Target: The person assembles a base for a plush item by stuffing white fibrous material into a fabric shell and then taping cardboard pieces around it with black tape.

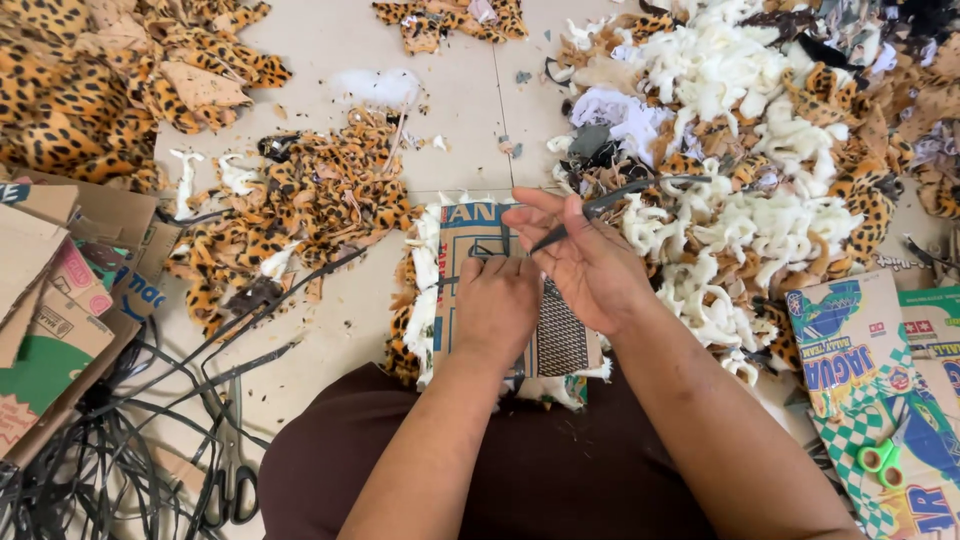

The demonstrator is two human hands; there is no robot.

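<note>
Left hand (497, 305) pressed on flat cardboard piece (470, 235) — right hand (585, 262) pinching a thin dark strip (600, 210) beside fluffy leopard-print scraps (310, 205).

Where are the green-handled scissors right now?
In the head view, the green-handled scissors lie at the lower right, on the printed cardboard sheets beyond the person's right forearm, clear of both hands.

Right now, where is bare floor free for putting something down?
The widest bare floor lies between the leopard scrap pile and the white fluff heap. A smaller patch lies between the black straps and the cardboard piece under both hands. The right side and left edge are crowded.
</note>
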